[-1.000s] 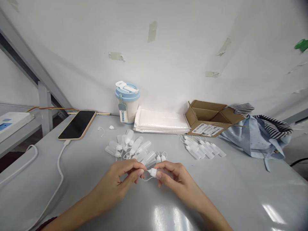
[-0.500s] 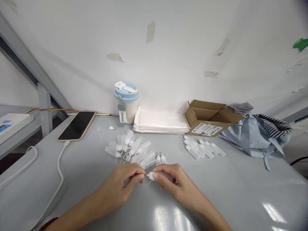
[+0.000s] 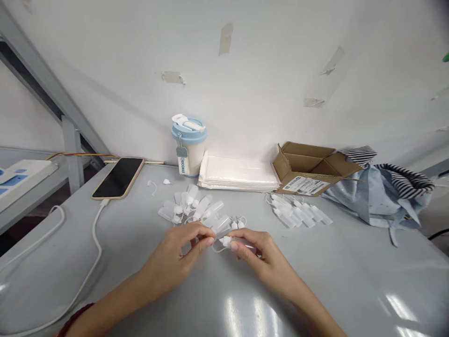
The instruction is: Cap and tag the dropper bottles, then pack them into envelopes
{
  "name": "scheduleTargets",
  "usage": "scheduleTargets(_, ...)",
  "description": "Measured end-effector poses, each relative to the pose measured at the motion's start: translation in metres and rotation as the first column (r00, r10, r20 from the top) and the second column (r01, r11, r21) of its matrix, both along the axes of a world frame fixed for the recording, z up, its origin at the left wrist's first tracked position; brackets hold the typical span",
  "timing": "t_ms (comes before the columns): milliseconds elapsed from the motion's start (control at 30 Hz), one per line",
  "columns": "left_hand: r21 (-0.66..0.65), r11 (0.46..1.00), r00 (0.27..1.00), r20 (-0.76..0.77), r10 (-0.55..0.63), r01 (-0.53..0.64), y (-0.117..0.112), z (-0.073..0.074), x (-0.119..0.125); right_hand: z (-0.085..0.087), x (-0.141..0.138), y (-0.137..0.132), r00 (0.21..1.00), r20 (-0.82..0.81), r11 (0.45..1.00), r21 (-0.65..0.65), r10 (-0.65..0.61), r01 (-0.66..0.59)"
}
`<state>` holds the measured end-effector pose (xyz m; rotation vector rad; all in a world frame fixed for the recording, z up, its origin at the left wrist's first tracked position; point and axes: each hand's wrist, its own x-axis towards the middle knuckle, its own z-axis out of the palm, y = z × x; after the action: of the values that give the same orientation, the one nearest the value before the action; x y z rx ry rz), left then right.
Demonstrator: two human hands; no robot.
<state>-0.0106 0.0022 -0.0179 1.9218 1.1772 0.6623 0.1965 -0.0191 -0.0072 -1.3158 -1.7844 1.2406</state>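
A grey tabletop (image 3: 336, 285) carries a cardboard box (image 3: 308, 164) at far right and a phone (image 3: 118, 178) at far left. Small plastic bottles (image 3: 194, 208) are heaped just beyond the hands. A bottle (image 3: 243, 244) with a white cap (image 3: 227, 241) is gripped closed by the right hand (image 3: 256, 257). The left hand (image 3: 175, 255) is pinched shut just beside the cap; anything within its grip is hidden.

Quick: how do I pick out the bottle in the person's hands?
On the grey table, find the loose heap of small translucent plastic bottles. Just in front of it, the right hand pinches one small bottle, white cap toward the left hand. It's the only bottle held in fingers.
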Motion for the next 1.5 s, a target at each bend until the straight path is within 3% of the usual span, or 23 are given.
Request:
scheduleTargets(500,0.000,1.000,0.999,0.053,-0.012,0.012,-0.004,-0.002,0.004,-0.005,-0.005,-0.003,0.999,0.037,0.996,0.077,0.037,-0.039)
scheduleTargets(700,-0.045,0.999,0.998,0.060,0.021,-0.018,-0.006,-0.001,0.006,-0.004,-0.005,-0.003,0.999,0.026,0.999,0.049,0.019,-0.020)
scheduleTargets(800,-0.115,0.983,0.985,0.081,0.151,-0.141,-0.004,0.001,0.005,-0.005,-0.002,0.001,0.992,0.008,0.991,0.043,-0.125,0.125)
scheduleTargets(867,-0.178,0.951,0.958,0.093,0.272,-0.252,-0.001,0.004,0.004,-0.007,0.002,0.006,0.952,0.011,0.952,0.033,-0.305,0.304)
scheduleTargets(933,-0.219,0.919,0.930,0.096,0.355,-0.328,0.002,0.008,0.002,-0.012,0.005,0.009,0.913,0.032,0.914,0.017,-0.406,0.406)
scheduleTargets(1133,-0.223,0.912,0.919,0.119,0.375,-0.344,0.001,0.013,0.000,-0.017,0.006,0.007,0.926,0.184,0.942,-0.007,-0.329,0.336)
scheduleTargets(1333,-0.209,0.917,0.922,0.121,0.368,-0.339,0.000,0.013,-0.001,-0.014,0.010,0.008,0.931,0.130,0.935,-0.053,-0.342,0.351)
scheduleTargets(1400,-0.208,0.916,0.922,0.109,0.371,-0.344,0.001,0.014,-0.001,-0.014,0.017,0.012,0.914,0.151,0.923,-0.010,-0.378,0.384)
scheduleTargets(1500,-0.206,0.920,0.927,0.106,0.360,-0.334,0.000,0.016,-0.001,-0.014,0.032,0.020,0.818,0.303,0.872,0.190,-0.488,0.450)
